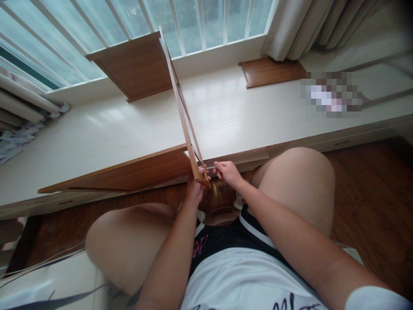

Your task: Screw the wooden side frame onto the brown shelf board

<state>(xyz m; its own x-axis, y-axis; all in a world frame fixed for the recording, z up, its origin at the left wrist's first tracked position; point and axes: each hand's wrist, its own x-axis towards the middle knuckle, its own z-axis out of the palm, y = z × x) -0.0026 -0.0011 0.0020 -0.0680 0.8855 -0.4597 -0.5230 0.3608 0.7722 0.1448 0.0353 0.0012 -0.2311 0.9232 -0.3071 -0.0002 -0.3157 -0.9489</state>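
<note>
In the middle of the head view, an upright brown wooden frame [180, 103] stands nearly edge-on. One wooden panel [138, 64] joins its far end, and another wooden panel [129, 170] meets it near the front, both on the left side. My left hand [195, 188] is closed around the frame's near lower end, its fingertips showing past the wood. From the right, my right hand [228, 172] pinches a thin metal tool [211, 167] that reaches the frame's near end. The tool's exact kind is too small to make out, and its tip is hidden.
The pieces rest on a pale window ledge [226, 125] behind a barred window [187, 26]. A separate wooden board [272, 72] lies near the right curtain [297, 30]. Past it is a blurred patch [332, 92]. My knees flank the work above a wooden floor [371, 181].
</note>
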